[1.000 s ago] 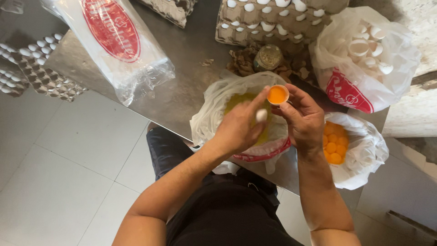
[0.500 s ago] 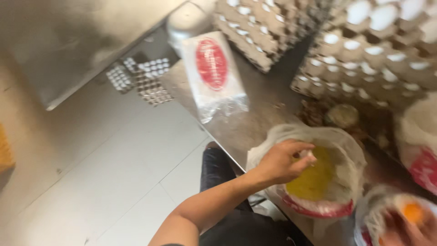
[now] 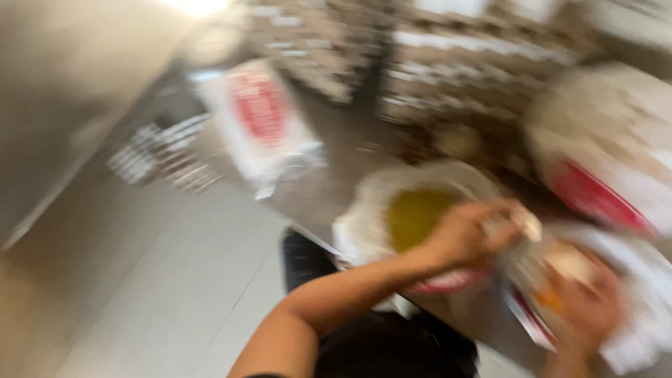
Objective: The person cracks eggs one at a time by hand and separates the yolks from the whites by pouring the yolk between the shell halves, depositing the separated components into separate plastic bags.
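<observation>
holding a pale piece of eggshell [image 3: 526, 225] pinched in its fingertips, the left hand [image 3: 467, 234] hangs over the bag of yellow liquid [image 3: 413, 217], which sits near the tabletop [image 3: 329, 175] edge at about 6 o'clock from the stacked egg trays [image 3: 448, 77]. the picture is badly smeared, so fine detail is lost. judging by this, the egg is already cracked and its parts are being sorted between bags. the right hand [image 3: 588, 308] sits at 4 o'clock from the left, low over a second bag holding something orange [image 3: 553, 299]; whether its grip is clenched or loose i cannot tell. a bag of shells [image 3: 609, 154] stands at 2 o'clock, and a flat red-and-white packet [image 3: 260, 119] lies at 10 o'clock. the next move likely calls for a steady tip and careful aim.
</observation>
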